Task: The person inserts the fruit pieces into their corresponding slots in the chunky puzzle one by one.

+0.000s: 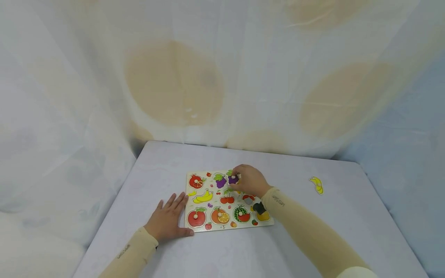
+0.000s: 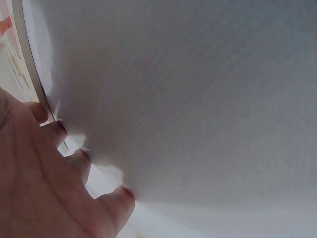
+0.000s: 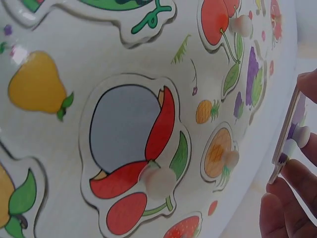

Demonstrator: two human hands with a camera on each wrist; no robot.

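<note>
A wooden fruit puzzle board (image 1: 229,228) lies flat on the table, printed with fruit and fitted with knobbed pieces. My right hand (image 1: 252,180) is over its upper right part, pinching a purple grape puzzle piece (image 1: 233,178). In the right wrist view, the grape piece (image 3: 293,119) is seen edge-on, tilted up, with its white knob between the fingers. A purple grape picture (image 1: 221,181) shows on the board just left of that hand. My left hand (image 1: 169,219) lies spread at the board's left side, its fingertips at the edge. In the left wrist view, the fingers (image 2: 116,206) touch the white cloth.
A yellow banana piece (image 1: 317,185) lies apart on the table at right. Apple (image 1: 197,219), orange (image 1: 219,217) and watermelon (image 1: 242,215) pieces sit along the board's near side. Patterned curtains (image 1: 243,77) hang behind the white table and at both sides.
</note>
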